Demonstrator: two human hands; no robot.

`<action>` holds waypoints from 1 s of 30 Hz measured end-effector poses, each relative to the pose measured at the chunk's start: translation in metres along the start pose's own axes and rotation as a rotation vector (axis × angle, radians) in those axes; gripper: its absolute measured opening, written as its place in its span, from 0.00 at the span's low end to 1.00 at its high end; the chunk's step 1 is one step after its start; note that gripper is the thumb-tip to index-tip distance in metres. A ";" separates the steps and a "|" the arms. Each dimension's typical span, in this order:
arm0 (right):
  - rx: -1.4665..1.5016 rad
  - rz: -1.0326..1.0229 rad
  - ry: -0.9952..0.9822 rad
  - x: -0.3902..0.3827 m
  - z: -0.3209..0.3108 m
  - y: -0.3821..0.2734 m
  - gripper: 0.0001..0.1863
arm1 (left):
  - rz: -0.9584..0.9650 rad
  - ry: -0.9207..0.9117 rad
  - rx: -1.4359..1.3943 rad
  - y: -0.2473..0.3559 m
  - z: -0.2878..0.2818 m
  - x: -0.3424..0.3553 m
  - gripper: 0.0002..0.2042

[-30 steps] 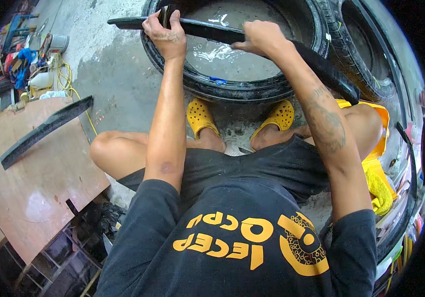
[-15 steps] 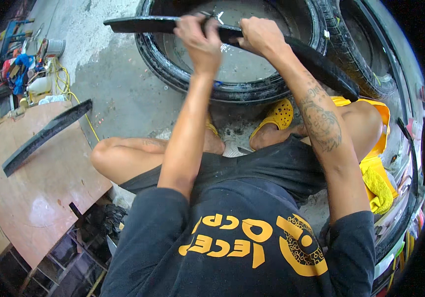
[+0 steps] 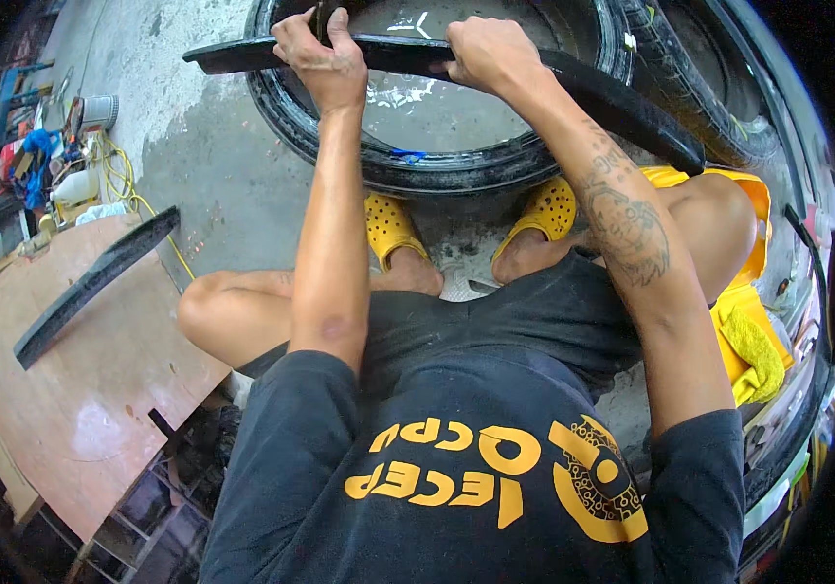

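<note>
- Currently, strip (image 3: 403, 54) lies across the top of the frame, above the tyre (image 3: 417, 177), sloping down toward upper right.
- Left hand (image 3: 328, 66), top centre-left: thumb and fingers pinch a small dark piece (image 3: 321, 19) at the strip's upper edge; piece partly hidden, kind not clear.
- Right hand (image 3: 495, 54), top centre: curled over the strip, thumb beneath.
- Water (image 3: 456, 122) inside the tyre, below both hands.
- Risk (judged): strip may roll or slip, since the right hand alone seems to steady it; wet surfaces would worsen this.
- Risk (judged): left fingertips could scrape the edge or drop the piece into the water, if the pinch loosens.
- Second strip (image 3: 96, 287) rests on the board (image 3: 135, 350), left of frame.
</note>
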State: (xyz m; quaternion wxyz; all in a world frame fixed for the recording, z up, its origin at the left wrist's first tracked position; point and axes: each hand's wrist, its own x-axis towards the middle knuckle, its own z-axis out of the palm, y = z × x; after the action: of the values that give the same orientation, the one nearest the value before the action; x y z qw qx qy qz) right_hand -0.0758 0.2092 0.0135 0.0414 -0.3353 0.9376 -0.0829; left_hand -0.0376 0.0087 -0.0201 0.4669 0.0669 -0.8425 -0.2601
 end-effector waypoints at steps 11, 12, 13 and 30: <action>-0.013 0.017 0.005 -0.002 -0.001 0.007 0.13 | -0.060 0.030 0.120 0.003 0.007 -0.012 0.14; -0.016 0.017 -0.016 0.000 0.001 0.010 0.12 | -0.002 -0.060 0.056 0.022 0.008 -0.029 0.13; -0.015 0.024 -0.022 -0.001 0.004 0.014 0.12 | -0.008 -0.118 -0.029 0.047 0.005 -0.047 0.13; -0.004 0.030 -0.003 0.001 -0.004 0.000 0.15 | -0.059 0.075 0.149 -0.005 -0.005 -0.007 0.09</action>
State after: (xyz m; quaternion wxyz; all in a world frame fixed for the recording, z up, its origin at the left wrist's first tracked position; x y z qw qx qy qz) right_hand -0.0772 0.2093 0.0178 0.0435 -0.3216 0.9425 -0.0801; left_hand -0.0303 0.0050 -0.0258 0.4838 0.1359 -0.8393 -0.2075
